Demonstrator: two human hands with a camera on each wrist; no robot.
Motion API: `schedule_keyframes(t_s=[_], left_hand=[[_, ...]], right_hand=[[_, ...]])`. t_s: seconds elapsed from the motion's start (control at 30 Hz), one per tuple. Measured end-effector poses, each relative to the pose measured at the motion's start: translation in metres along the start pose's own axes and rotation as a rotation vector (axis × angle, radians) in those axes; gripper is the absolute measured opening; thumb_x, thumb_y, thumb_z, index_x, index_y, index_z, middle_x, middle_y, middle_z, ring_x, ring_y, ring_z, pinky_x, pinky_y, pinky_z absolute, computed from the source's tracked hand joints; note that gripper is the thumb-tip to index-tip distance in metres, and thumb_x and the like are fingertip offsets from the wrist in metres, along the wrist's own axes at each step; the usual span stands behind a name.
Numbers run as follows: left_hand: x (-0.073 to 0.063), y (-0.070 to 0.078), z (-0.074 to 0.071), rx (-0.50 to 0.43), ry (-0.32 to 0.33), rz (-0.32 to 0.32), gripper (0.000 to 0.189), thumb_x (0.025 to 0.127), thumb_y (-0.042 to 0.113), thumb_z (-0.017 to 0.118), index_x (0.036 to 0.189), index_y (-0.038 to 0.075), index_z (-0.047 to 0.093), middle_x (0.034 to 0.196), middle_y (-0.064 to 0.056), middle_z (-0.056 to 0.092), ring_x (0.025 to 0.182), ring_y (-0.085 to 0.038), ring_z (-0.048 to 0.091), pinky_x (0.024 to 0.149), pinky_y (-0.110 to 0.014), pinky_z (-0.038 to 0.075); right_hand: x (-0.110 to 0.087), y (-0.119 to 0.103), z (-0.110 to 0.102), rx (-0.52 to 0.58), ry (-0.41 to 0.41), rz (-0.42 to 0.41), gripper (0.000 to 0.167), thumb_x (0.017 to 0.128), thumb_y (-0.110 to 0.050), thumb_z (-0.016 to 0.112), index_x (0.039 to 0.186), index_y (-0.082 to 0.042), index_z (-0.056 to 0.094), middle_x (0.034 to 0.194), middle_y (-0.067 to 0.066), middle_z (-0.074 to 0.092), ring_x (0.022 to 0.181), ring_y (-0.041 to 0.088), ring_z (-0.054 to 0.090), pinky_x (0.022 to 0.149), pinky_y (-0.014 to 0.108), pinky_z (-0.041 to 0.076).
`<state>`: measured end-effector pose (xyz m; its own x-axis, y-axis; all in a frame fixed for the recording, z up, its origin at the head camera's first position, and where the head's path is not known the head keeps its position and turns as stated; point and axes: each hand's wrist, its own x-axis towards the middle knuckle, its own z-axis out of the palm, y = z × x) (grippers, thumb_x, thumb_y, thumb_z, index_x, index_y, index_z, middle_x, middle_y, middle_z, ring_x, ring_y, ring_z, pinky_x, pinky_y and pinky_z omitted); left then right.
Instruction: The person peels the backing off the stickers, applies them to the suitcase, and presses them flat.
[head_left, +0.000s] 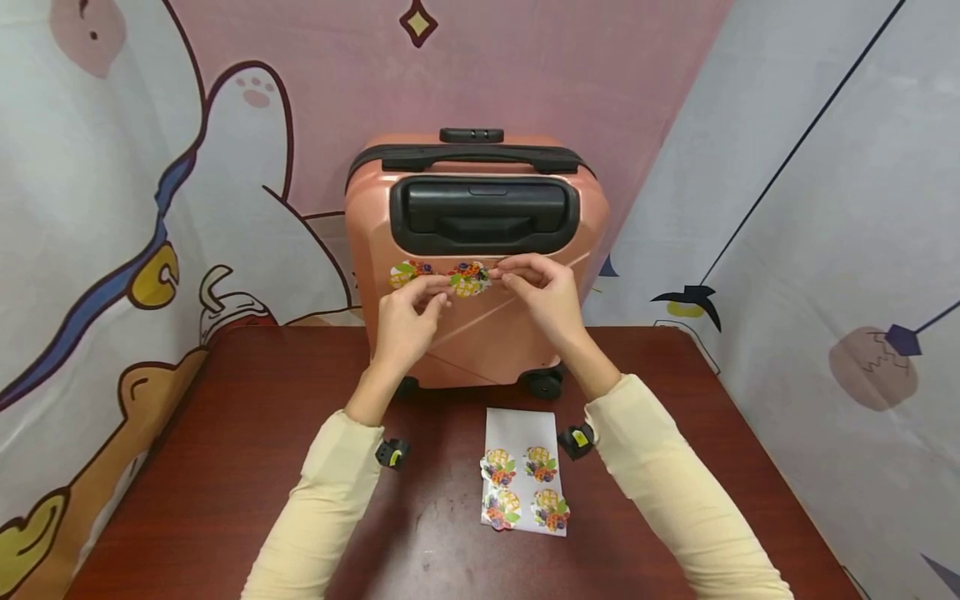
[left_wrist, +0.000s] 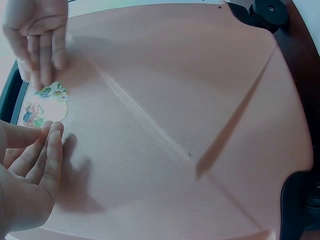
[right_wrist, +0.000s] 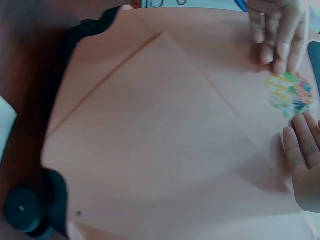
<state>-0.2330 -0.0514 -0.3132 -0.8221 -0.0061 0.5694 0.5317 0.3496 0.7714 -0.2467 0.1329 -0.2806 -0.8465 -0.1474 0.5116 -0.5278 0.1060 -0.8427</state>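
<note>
Between the left hand [head_left: 407, 321] and the right hand [head_left: 546, 298], a fruit sticker [head_left: 470, 282] could crease or set crooked; uneven tension from either side, or one edge meeting the suitcase [head_left: 480, 342] before the other, would be the likely cause. Drifting leftward, it might overlap the second sticker [head_left: 405, 271], which shows just beyond the left hand's fingers. To an onlooker, the left hand has thumb and fingers drawn together, pinching the edge on its side; the right hand meets the opposite edge with nearly straight fingers, and whether its thumb closes there cannot be told. The fruit sticker thus lies right of the left fingertips and left of the right ones, at the suitcase's face; full contact with the shell is unclear. Above both hands is the black handle [head_left: 483, 208]; below them, between the forearms, a white sheet [head_left: 519, 426] bears four more stickers [head_left: 541, 464].
</note>
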Motion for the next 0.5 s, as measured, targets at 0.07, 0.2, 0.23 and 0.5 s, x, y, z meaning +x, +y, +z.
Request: schedule_keyframes(t_s=[0.07, 0.2, 0.23, 0.5], left_hand=[[-0.0001, 0.0002, 0.0000, 0.000, 0.000, 0.002, 0.016, 0.087, 0.000, 0.058, 0.101, -0.001, 0.066, 0.087, -0.012, 0.068, 0.076, -0.021, 0.064, 0.065, -0.031, 0.051], [-0.0005, 0.0002, 0.0001, -0.004, 0.001, 0.001, 0.016, 0.087, 0.000, 0.058, 0.101, -0.001, 0.066, 0.087, -0.011, 0.068, 0.076, -0.021, 0.064, 0.065, -0.031, 0.051], [-0.0007, 0.0002, 0.0000, -0.004, 0.001, 0.000, 0.016, 0.087, 0.000, 0.058, 0.101, -0.001, 0.066, 0.087, -0.011, 0.068, 0.076, -0.020, 0.064, 0.065, -0.031, 0.051], [-0.0024, -0.0035, 0.0010, 0.015, -0.008, 0.000, 0.015, 0.087, 0.000, 0.058, 0.099, -0.001, 0.067, 0.088, -0.011, 0.068, 0.076, -0.019, 0.064, 0.064, -0.030, 0.050]], right_hand=[[-0.0028, 0.0041, -0.0006, -0.006, -0.005, 0.036, 0.014, 0.086, 0.002, 0.059, 0.097, 0.011, 0.062, 0.092, 0.021, 0.066, 0.086, 0.025, 0.065, 0.077, 0.034, 0.051], [-0.0041, 0.0080, -0.0007, 0.003, -0.009, 0.045, 0.013, 0.087, 0.002, 0.058, 0.096, 0.009, 0.063, 0.091, 0.022, 0.066, 0.087, 0.027, 0.065, 0.076, 0.036, 0.051], [-0.0035, 0.0067, -0.0008, 0.012, -0.007, 0.036, 0.013, 0.086, 0.002, 0.058, 0.096, 0.010, 0.063, 0.091, 0.022, 0.066, 0.086, 0.028, 0.065, 0.075, 0.037, 0.051], [-0.0047, 0.0019, -0.0035, 0.035, -0.005, 0.056, 0.015, 0.087, 0.002, 0.058, 0.099, 0.011, 0.061, 0.095, 0.024, 0.065, 0.087, 0.026, 0.065, 0.077, 0.037, 0.051]])
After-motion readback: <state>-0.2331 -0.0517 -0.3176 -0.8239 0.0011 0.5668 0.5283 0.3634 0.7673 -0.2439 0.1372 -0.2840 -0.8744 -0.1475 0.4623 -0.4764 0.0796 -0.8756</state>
